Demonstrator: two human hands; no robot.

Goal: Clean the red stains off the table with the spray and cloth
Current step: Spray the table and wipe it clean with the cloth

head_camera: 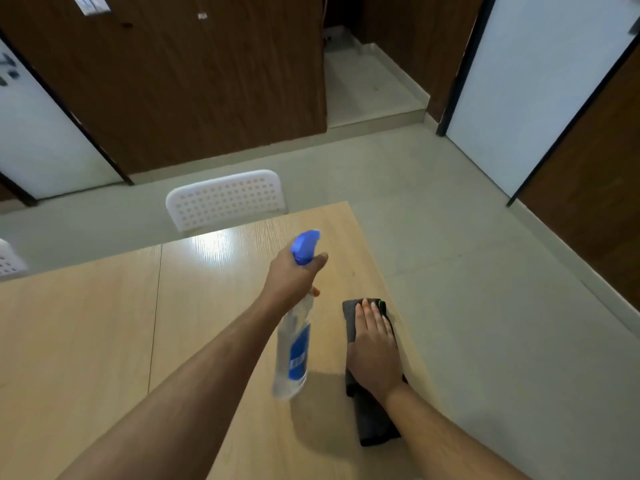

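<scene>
— Around the wooden table (104, 323): tiled floor (467, 271), white chair (225, 199) at far edge. Spray?
— Clear spray bottle (294, 348) gripped in left hand (294, 275) above table; contents unclear. Right hand (375, 348) flat, fingers straight, pressing dark cloth (375, 420) near table's right edge.

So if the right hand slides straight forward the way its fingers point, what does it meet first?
Only more of the dark cloth under the right hand, then bare table toward its far right edge. No object seems to lie in that line, though depth is hard to judge.
</scene>
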